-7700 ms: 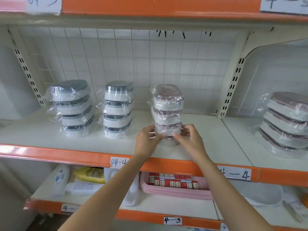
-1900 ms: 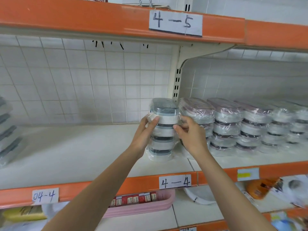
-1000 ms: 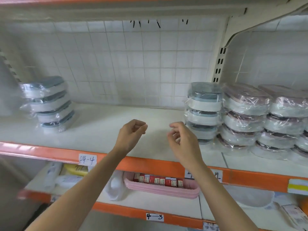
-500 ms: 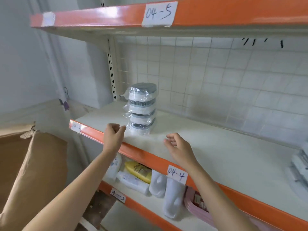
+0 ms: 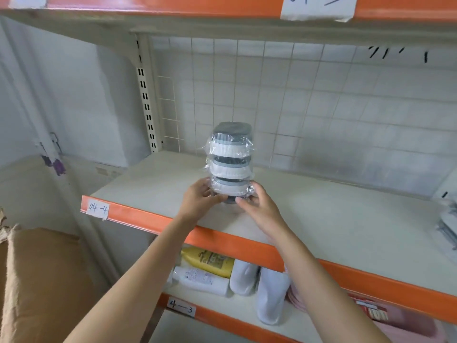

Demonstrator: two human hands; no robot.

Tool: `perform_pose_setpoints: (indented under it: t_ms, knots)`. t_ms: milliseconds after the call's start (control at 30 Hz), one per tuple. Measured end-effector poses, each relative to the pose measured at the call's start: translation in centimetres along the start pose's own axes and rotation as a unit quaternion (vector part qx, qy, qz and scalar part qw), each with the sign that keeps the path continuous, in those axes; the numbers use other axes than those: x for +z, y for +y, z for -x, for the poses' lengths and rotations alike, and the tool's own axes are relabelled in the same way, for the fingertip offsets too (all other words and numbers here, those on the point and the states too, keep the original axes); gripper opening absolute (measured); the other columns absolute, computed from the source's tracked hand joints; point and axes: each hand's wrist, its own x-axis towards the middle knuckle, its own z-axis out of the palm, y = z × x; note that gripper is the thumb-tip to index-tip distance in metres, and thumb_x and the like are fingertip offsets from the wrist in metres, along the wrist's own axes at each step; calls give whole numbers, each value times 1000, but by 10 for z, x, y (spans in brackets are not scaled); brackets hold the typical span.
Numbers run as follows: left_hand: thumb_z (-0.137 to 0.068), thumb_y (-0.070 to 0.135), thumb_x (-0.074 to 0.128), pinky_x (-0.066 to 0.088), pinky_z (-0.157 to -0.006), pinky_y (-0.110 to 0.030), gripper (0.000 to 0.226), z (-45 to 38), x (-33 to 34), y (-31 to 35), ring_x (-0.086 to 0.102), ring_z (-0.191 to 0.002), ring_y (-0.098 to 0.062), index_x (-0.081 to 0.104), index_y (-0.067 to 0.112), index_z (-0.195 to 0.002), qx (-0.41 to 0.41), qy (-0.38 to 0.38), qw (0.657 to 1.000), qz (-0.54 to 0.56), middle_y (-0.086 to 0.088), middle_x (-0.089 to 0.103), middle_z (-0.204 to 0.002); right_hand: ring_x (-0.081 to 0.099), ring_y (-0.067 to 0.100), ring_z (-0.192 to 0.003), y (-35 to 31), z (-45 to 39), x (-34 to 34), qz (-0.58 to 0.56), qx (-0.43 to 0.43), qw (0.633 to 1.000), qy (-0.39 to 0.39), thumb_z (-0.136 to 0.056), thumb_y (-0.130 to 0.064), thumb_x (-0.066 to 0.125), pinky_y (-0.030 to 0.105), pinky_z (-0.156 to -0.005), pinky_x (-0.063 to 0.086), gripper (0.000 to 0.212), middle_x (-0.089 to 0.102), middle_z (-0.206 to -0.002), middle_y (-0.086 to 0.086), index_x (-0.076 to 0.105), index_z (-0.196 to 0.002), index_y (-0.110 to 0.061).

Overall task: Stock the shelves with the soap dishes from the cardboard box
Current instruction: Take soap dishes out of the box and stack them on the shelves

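A stack of grey-and-white soap dishes [image 5: 230,159], each wrapped in clear plastic, stands upright near the front left of the white shelf [image 5: 333,219] labelled 04-4. My left hand [image 5: 199,198] grips the bottom of the stack from the left. My right hand [image 5: 257,203] grips it from the right. The lowest dish is mostly hidden behind my fingers. A brown cardboard box [image 5: 37,280] sits at the lower left.
More wrapped dishes [image 5: 448,219] show at the right edge of the shelf. The shelf below holds a yellow bottle [image 5: 210,261], white bottles [image 5: 269,293] and a pink tray [image 5: 400,320]. A wire grid [image 5: 296,107] backs the shelf. An orange upper shelf [image 5: 197,6] hangs overhead.
Half a second ago both hands hovered holding nothing in front of the shelf. Now they have closed round the bottom of the soap dish stack.
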Motion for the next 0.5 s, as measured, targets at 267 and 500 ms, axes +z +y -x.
perform_pose_setpoints:
  t_ms: [267, 500]
  knots:
    - [-68, 8, 84, 54, -87, -39, 40, 23, 70, 6, 69, -93, -23, 64, 9, -103, 14, -31, 997, -73, -5, 74, -97, 56, 9, -113, 18, 43, -67, 27, 13, 996, 83, -89, -25, 64, 32, -99, 44, 47, 61, -120, -9, 46, -132, -28]
    - [-71, 10, 82, 53, -89, -32, 49, 49, 179, 23, 67, -97, -18, 59, 10, -114, 16, -89, 992, -83, -3, 71, -106, 59, 9, -108, 37, 88, -165, 39, 34, 989, 140, -90, -22, 62, 25, -91, 45, 40, 61, -115, -9, 50, -129, -23]
